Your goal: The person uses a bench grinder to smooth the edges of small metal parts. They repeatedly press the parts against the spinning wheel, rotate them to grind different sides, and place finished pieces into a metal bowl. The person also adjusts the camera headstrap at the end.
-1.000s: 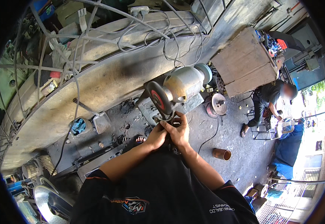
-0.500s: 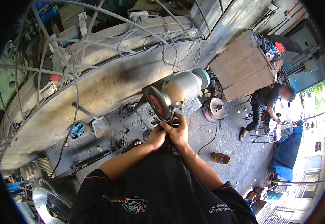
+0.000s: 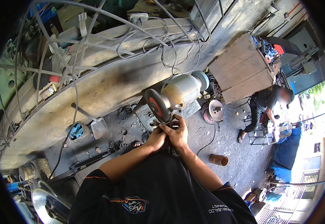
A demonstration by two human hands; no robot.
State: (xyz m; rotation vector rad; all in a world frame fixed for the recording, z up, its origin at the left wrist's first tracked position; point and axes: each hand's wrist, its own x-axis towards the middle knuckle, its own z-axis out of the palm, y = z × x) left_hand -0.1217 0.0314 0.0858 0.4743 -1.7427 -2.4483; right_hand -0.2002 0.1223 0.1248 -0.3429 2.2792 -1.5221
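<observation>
A bench grinder (image 3: 181,90) stands in front of me against the wall, with a dark wheel (image 3: 157,105) with a red centre on its left and a pale grey wheel (image 3: 200,81) on its right. Just below the dark wheel, my left hand (image 3: 156,139) and my right hand (image 3: 176,133) are close together, thumbs meeting. Both have their fingers closed round something small at the wheel's lower edge. My own fingers hide it, so its kind does not show.
A spool-like disc (image 3: 215,111) and a rusty pipe piece (image 3: 219,159) are on the floor to the right. Farther right a person (image 3: 269,108) sits working. A bucket with blue cloth (image 3: 77,131) and a dustpan (image 3: 99,128) stand left; a cable (image 3: 71,123) hangs there.
My hands stay at the wheel's lower edge with almost the same grip. The view has shifted slightly. At the right, the seated person has bent a little lower.
</observation>
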